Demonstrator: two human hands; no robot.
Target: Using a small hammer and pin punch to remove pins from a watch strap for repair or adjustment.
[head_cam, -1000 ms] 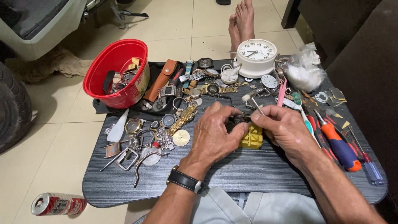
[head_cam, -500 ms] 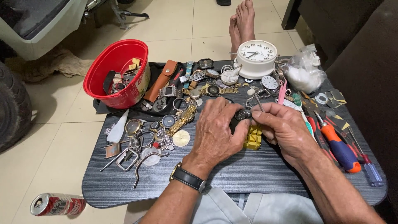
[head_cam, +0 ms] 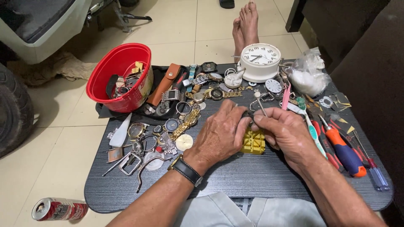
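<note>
- A person's left hand [head_cam: 221, 134] and right hand [head_cam: 284, 132] are meeting over a yellow plastic block [head_cam: 253, 142] that is sitting near the middle of a dark lap table [head_cam: 235, 180].
- The left hand's fingers are curling tight around a small dark part [head_cam: 249, 114], mostly hidden, just above the block; a black wristwatch [head_cam: 186, 169] is circling that wrist.
- The right hand's fingers are pinching narrowly on a thin metal pin tool [head_cam: 260, 105], which is slanting up and away from the knuckles; its tip is hidden at the dark part.
- A red bowl [head_cam: 120, 77] of odds and ends is resting at the table's far left corner, partly over a brown leather pouch's [head_cam: 166, 84] black cloth.
- Loose watches and straps [head_cam: 181, 122] are lying scattered between the bowl and the left hand.
- A white alarm clock [head_cam: 261, 61] is standing at the far edge, near a clear plastic bag [head_cam: 309, 75].
- An orange-handled screwdriver [head_cam: 343, 149] is lying to the right of the right hand, among other tools.
- A red drink can [head_cam: 59, 209] is lying on the tiled floor beside the table's near left corner.
- Bare feet [head_cam: 246, 23] are stretching out beyond the clock.
</note>
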